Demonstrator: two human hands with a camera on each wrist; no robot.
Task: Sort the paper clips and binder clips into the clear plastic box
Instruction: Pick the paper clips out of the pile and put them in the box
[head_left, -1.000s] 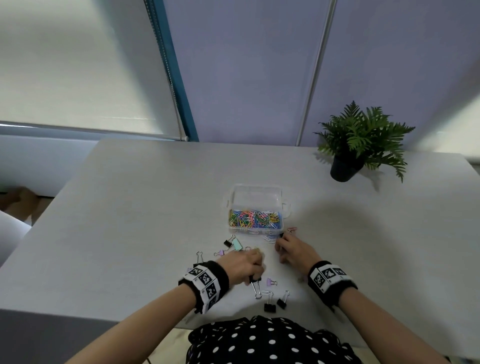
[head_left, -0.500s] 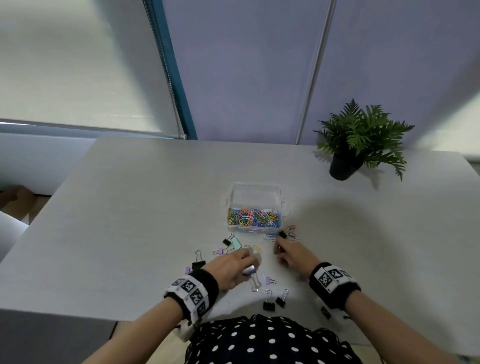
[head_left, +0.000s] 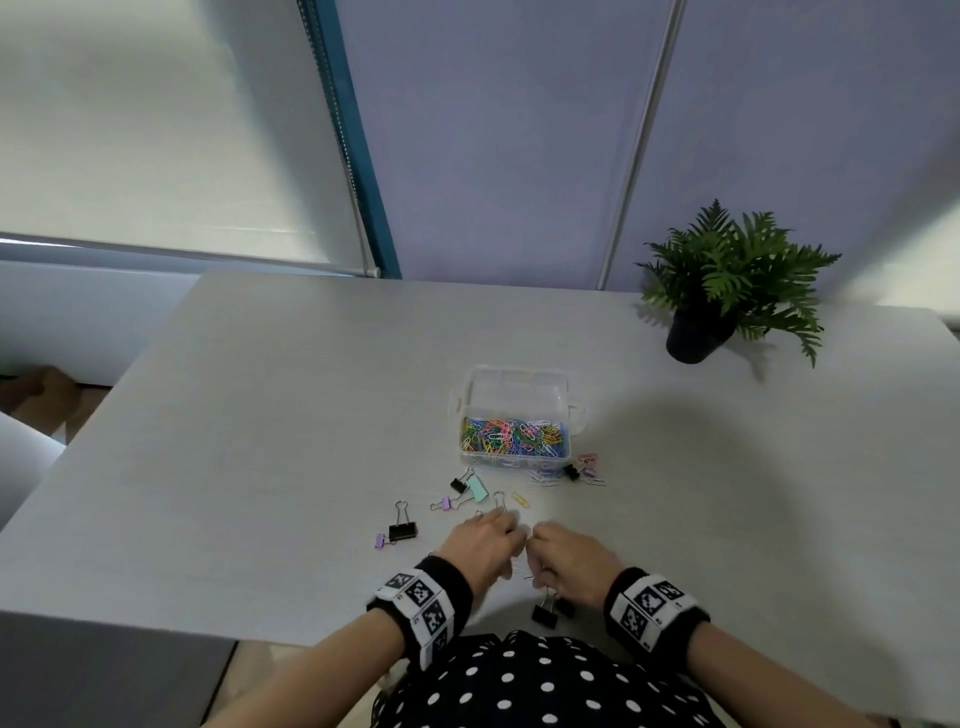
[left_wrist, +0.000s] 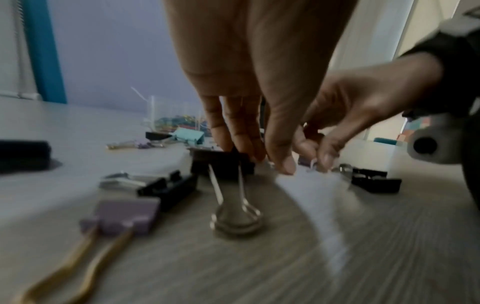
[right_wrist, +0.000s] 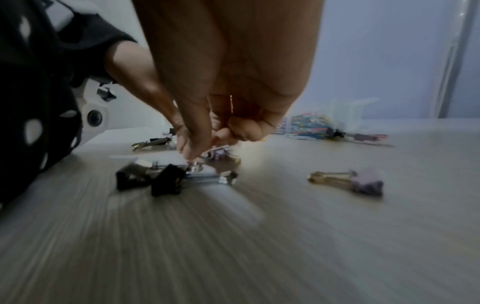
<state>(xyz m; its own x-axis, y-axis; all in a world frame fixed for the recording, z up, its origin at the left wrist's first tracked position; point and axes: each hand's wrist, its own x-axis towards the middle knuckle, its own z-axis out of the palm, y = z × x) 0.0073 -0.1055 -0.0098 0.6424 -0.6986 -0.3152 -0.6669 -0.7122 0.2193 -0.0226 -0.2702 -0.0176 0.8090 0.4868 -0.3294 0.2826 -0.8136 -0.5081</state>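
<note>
Both hands sit close together near the table's (head_left: 260, 415) front edge, palms down, wrists raised. Left hand (head_left: 480, 545): fingertips point down, pinching a black binder clip (left_wrist: 223, 164) w/ its wire handles touching the surface. Right hand (head_left: 566, 564): fingers curled, pinching a small purple clip (left_wrist: 306, 161). Clear plastic box (head_left: 514, 415), w/ colored paper clips (head_left: 511, 434) inside, stands mid-table; other binder clips lie btwn it & the front edge.

Multicoloured wire paper clips (head_left: 511, 435) fill the clear plastic box (head_left: 516, 381); black metal binder clip (head_left: 402, 530), mint-green binder clip (head_left: 477, 489), lilac binder clip (right_wrist: 369, 183) on a pale grey woodgrain table (head_left: 260, 441); black-and-white checker-marked wristbands (head_left: 423, 605); white-dotted black garment (head_left: 540, 680)
</note>
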